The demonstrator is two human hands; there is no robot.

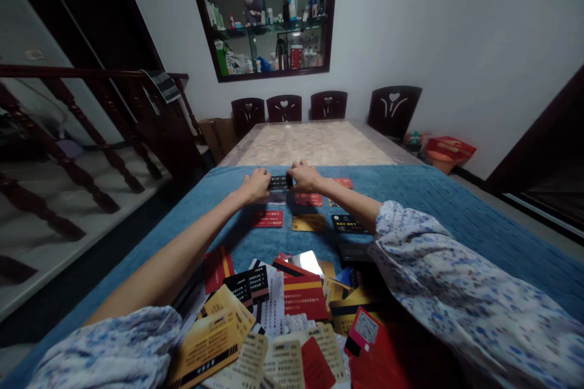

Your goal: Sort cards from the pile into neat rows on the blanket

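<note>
At the far part of the blue cloth [191, 219], my left hand [257, 186] and my right hand [305, 178] have their fingers closed at opposite ends of a black card [280, 182] with pale print. Whether the card rests on the cloth or is slightly raised, I cannot tell. Just below it lies a pale card, partly hidden. Nearer me are a red card [268, 219], a gold card [309, 223] and a black VIP card [347, 225] in a row. Another red card [309, 199] sits under my right wrist. My right forearm partly covers further cards.
Close to me is a heap of overlapping cards, among them a red striped card [305, 298] and a gold card [207, 346]. Beyond the cloth extends the patterned tabletop [301, 141]. Several dark chairs [283, 109] stand behind it, and a wooden railing [68, 73] runs at left.
</note>
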